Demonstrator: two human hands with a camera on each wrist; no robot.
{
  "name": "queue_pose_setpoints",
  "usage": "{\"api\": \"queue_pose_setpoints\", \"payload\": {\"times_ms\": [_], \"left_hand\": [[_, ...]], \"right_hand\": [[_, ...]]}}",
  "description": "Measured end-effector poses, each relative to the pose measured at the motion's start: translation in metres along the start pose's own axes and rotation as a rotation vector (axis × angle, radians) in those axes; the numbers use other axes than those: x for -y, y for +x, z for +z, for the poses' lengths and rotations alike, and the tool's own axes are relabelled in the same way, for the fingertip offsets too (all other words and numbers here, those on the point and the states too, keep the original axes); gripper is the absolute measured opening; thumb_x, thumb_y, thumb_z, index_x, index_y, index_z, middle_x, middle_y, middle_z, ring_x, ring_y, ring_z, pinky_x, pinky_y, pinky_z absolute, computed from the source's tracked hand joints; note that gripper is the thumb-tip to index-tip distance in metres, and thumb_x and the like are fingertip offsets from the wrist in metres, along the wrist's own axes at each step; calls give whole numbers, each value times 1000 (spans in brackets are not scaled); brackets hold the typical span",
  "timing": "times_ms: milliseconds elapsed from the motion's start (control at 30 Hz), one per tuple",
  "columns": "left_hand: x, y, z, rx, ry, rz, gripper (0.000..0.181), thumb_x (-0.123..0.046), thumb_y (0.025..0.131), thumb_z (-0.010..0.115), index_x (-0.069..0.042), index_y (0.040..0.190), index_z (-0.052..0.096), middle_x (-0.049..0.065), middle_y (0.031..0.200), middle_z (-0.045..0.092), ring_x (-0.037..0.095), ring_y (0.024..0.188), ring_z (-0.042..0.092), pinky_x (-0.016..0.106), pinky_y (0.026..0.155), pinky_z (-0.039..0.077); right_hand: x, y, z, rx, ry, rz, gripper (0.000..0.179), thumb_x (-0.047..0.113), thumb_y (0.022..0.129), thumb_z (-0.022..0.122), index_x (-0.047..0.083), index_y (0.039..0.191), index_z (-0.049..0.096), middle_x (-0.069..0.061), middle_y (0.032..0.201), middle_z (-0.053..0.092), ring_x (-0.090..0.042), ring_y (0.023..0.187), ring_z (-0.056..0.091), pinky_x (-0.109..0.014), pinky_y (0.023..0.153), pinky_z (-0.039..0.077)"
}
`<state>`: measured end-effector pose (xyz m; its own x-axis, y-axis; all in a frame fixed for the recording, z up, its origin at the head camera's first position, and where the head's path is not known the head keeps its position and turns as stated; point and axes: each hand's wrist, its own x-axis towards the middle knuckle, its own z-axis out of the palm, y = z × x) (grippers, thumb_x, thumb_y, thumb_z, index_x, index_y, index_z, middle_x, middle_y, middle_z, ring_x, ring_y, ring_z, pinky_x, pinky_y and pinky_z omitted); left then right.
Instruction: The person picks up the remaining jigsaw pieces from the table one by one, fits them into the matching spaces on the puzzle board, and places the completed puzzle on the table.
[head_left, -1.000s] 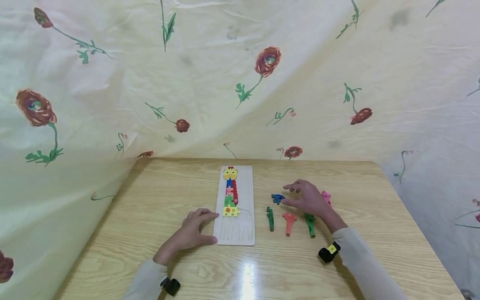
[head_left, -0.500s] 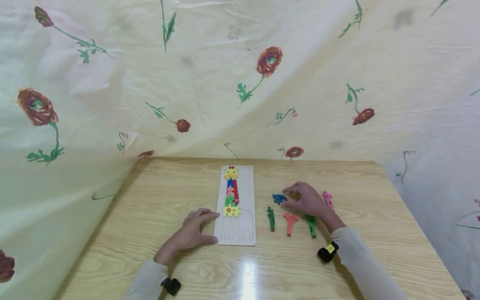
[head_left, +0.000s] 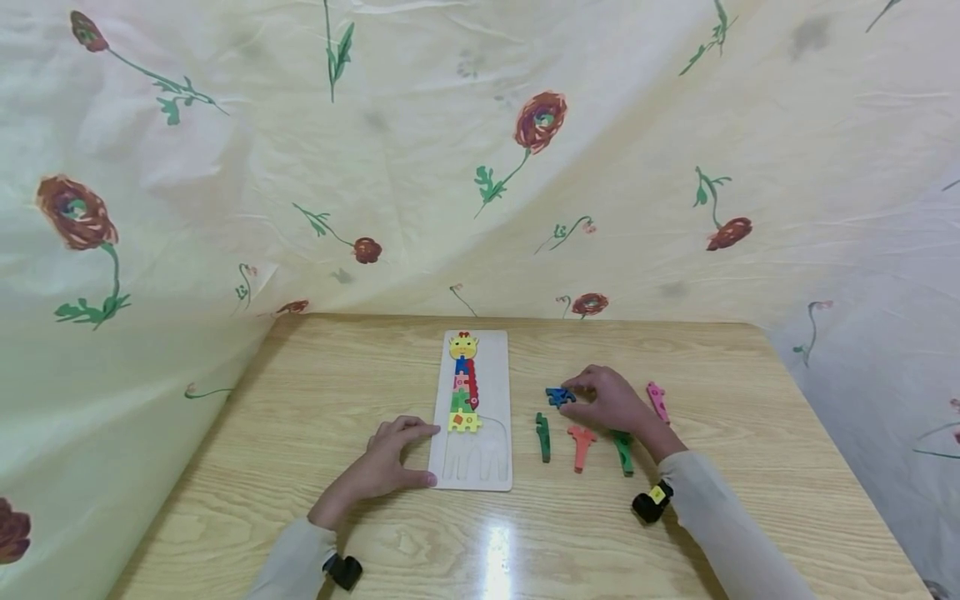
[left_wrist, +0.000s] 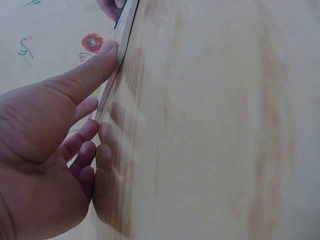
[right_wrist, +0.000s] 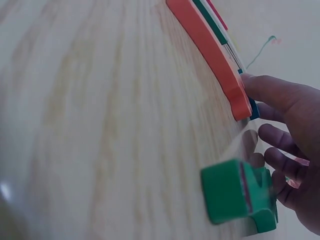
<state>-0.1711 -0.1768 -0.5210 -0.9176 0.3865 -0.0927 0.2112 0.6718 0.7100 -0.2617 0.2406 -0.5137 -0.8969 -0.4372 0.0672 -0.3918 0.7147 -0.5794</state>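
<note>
Pale rectangular puzzle board (head_left: 491, 375) lies flat, its giraffe (head_left: 461, 400) part-filled, head (head_left: 463, 347) at twelve o'clock; notched blue piece (head_left: 557, 397) lies separate, at the board's three o'clock.

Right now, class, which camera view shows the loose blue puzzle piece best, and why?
The head view: most of the blue piece shows from above, at the right hand. The right wrist view shows only blue slivers beyond the coral piece; in the left wrist view I cannot make it out.
</note>
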Motion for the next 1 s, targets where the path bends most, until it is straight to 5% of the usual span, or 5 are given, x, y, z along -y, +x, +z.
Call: {"api": "queue_pose_setpoints", "payload": {"times_ms": [1000], "left_hand": [[1,0,-2,8,12,-3,73,-41,78,88,-25,144,60,2,145,48,29,127,37,59,106,29]], "right_hand": [[1,1,6,-36,-12,3,24,26,89,80,10,108,80,0,96,66,-16,86,57,-38,77,50]]}}
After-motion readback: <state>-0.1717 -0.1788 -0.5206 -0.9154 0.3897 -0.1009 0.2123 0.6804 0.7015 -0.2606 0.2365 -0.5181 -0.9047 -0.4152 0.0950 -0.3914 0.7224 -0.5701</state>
